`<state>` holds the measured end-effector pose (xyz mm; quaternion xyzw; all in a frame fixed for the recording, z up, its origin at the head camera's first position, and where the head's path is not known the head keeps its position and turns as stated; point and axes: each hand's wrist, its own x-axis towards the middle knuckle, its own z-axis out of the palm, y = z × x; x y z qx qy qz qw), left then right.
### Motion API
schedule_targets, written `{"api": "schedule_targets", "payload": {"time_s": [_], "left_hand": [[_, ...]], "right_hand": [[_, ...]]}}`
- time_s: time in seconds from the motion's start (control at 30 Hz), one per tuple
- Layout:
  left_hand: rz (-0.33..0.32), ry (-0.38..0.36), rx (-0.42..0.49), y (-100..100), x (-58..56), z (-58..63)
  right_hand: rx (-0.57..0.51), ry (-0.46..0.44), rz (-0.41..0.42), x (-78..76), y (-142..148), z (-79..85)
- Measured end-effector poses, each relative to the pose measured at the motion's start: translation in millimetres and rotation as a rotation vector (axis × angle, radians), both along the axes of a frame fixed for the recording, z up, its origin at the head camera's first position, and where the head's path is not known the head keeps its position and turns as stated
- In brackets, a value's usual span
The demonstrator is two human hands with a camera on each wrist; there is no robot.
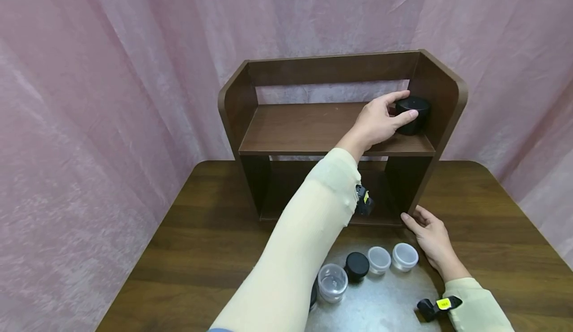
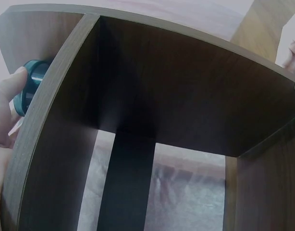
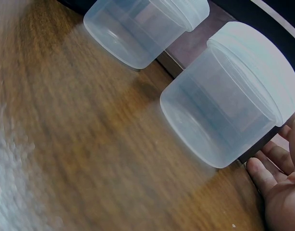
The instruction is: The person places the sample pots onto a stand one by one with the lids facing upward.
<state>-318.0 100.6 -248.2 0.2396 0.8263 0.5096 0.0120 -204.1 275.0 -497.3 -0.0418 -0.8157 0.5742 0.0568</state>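
On shelf [image 1: 309,125], hand [image 1: 378,118] gripping jar [image 1: 422,114], apparently lidded

Smooth plastic jar [image 1: 421,115], matt wood shelf [image 1: 309,125]

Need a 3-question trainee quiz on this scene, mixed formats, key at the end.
1. Multiple choice: in the head view, what colour is the jar that the left hand grips?
A) white
B) black
C) yellow

2. Fill in the blank: in the head view, the right hand is at the lower ____ front corner of the wooden rack.

3. Count: how many see-through containers with whitish lids show, whole or in part, in the right wrist view?

Key:
1. B
2. right
3. Two, one of them cut off by the top of the picture.
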Motion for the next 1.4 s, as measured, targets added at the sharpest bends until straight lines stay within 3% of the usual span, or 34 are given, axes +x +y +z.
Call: {"api": "schedule_targets", "payload": {"time_s": [0.53, 0.73, 0.97, 1.07, 1.2, 1.4], "left_hand": [[0.007, 0.028, -0.004, 0, -1.9, -0.1], [0.075, 0.037, 0.074, -6, -1.2, 0.4], [0.175, 0.124, 0.231, -19, 2.0, 2.6], [0.153, 0.14, 0.309, -26, 4.8, 2.2], [0.064, 0.135, 0.367, -37, 10.5, 0.1], [-0.067, 0.106, 0.339, -44, 24.5, -2.8]], "right_hand": [[-0.007, -0.019, 0.008, -0.8, 1, 0.2], [0.016, 0.008, 0.0, -1.5, -1, -1.0], [-0.006, 0.012, 0.016, -5.1, -6, -0.5], [0.005, 0.026, 0.021, -7.2, -6, 0.4], [0.028, 0.047, 0.017, -9.2, -5, 0.4], [0.018, 0.042, 0.014, -7.3, -4, -0.9]]}}
